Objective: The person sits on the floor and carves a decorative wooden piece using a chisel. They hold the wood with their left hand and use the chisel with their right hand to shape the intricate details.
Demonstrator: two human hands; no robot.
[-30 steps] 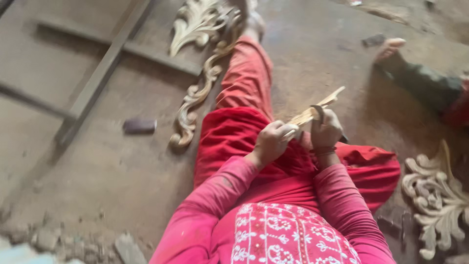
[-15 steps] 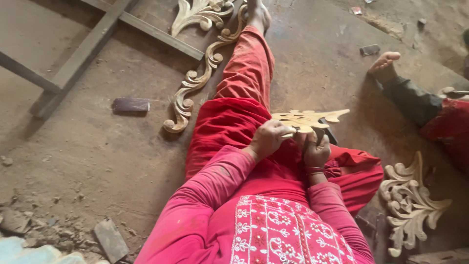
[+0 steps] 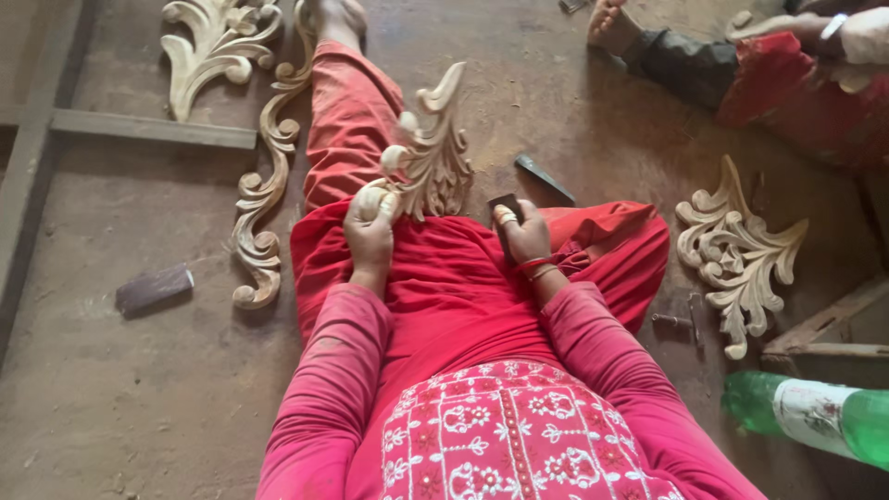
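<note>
Left hand grips the scroll end of a carved wooden leaf ornament, held upright over the lap, tip toward 12 o'clock. Right hand is closed on a small dark sanding block at 3 o'clock. Risk: thin leaf tips could snap if the grip slips or pressure is too hard.

Person seen from the head camera. 2 long pink-red sleeves run to the wrists, slightly creased and dusty. The near part of the tunic carries white embroidered squares and flower motifs on pink. Loose red trousers cover the lap and the far leg. The right hand wears a ring, with red and gold bangles at its wrist. The left hand is bare.
</note>
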